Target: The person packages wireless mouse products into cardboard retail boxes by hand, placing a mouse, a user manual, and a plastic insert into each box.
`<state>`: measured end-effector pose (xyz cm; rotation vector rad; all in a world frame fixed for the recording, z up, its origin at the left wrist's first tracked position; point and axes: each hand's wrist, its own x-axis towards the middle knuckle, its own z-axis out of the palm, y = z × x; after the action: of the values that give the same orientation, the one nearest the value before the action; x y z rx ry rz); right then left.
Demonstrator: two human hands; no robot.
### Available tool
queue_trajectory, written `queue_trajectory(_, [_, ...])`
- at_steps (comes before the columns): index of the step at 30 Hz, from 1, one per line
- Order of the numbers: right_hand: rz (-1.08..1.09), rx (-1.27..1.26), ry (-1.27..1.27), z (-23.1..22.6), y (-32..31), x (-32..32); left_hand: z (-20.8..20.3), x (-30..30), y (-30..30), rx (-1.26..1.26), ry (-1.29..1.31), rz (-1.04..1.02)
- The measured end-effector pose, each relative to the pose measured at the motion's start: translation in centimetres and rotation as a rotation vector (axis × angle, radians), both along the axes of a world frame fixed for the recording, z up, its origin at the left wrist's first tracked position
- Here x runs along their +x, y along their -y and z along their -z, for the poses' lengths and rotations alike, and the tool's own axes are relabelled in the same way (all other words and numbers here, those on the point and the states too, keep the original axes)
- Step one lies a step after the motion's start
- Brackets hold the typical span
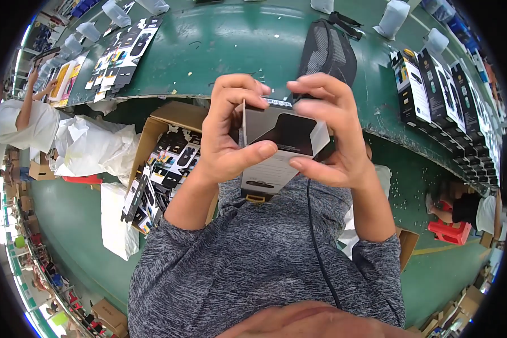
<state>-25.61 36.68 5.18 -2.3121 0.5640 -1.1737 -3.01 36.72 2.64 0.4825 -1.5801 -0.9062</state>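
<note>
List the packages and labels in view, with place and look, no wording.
Retail box: held in both hands, grey and white with a black product picture.
Barcode label: white strip on that box's top edge.
Upright boxes: row on the table, right, black and white.
Cardboard carton: below the table, left, brown, holding flat dark packages.

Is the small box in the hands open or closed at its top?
Cannot tell. Both hands hold the box, and fingers cover its top end.
</note>
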Motion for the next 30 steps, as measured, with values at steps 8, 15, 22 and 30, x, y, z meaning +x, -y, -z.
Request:
queue_trajectory(8, [0.051, 0.145, 0.603, 2.1, -1.8, 2.8, -1.4, -1.5, -0.8, -0.088, -0.097, 0.027])
queue_trajectory(15, [0.107, -0.019, 0.417, 0.5, -3.2, 2.8, -3.9, -1.1, -2.3, -0.381, 0.117, -0.010])
queue_trajectory(22, [0.197, 0.003, 0.484, 2.3, -5.3, 3.6, -4.8, -0.6, -3.8, -0.418, 0.387, -0.002])
queue_trajectory(30, [0.106, 0.063, 0.714, 2.8, -4.7, 3.8, -0.9, -2.1, -3.6, -0.502, 0.206, -0.126])
